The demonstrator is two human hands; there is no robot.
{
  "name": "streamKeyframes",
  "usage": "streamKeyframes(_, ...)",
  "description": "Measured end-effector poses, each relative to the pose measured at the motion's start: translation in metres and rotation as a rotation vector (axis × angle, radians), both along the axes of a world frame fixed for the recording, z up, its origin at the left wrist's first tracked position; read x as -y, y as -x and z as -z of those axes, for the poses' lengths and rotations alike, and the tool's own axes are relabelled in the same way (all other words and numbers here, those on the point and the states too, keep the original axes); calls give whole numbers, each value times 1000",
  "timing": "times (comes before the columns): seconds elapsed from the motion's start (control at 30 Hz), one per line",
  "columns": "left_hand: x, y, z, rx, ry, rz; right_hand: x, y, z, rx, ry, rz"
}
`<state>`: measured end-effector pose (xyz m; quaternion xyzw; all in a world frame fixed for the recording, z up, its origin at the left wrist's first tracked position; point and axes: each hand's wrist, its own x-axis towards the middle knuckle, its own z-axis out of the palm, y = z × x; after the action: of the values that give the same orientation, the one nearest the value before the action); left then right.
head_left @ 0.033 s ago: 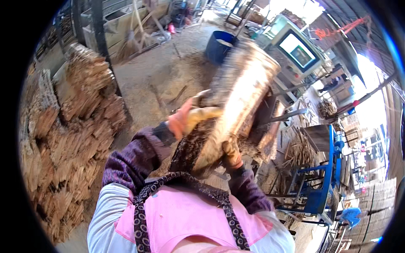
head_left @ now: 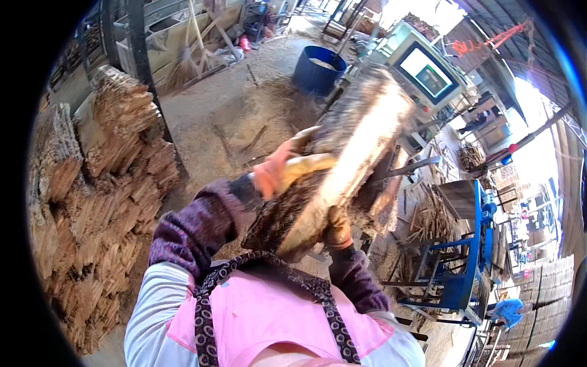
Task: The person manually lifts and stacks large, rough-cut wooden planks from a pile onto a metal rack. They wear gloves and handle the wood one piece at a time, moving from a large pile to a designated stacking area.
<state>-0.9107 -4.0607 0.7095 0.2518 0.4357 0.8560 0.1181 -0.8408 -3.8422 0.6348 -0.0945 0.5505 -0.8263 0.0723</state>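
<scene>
- head view: a thick plank (head_left: pixel 361 147) is held slantwise in front of the chest, near end low by the pink apron (head_left: pixel 263 312), far end up toward the screen (head_left: pixel 426 71). one face is pale & bright, the left side dark & rough like bark.
- left hand (head_left: pixel 288 166): looks gloved, gripping the left side of the plank, fingers spread on it; tips a bit blurred.
- right hand (head_left: pixel 337 228): also looks gloved, closed on the right edge, nearer to the body.
- change vs the prev. pic: plank & left hand are shifted a little to the right, while the bg went slightly left. far end is blurred, so the plank is prob. in motion, carried by both hands & not put down.
- other wood pieces (head_left: pixel 389 194) lie just beyond the plank, on its right; can't tell if they touch.
- around: big pile of rough wood (head_left: pixel 110 226) at left, blue bin (head_left: pixel 309 78) beyond the left hand, thin sticks (head_left: pixel 434 217) & blue metal frame (head_left: pixel 454 295) at right.
</scene>
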Motion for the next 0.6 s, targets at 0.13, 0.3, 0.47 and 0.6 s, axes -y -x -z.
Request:
streamKeyframes(0.13,-69,7,-9,-360,277,-333,-77,42,-23,72,11,259)
streamKeyframes(0.3,-63,-26,61,-286,498,-248,-197,197,38,217,-126,351)
streamKeyframes(0.47,59,-101,167,112,773,-173,-151,231,98,-51,-1579,552)
streamKeyframes(0.6,151,-156,266,434,928,-594,13,202,47,-830,-1261,855)
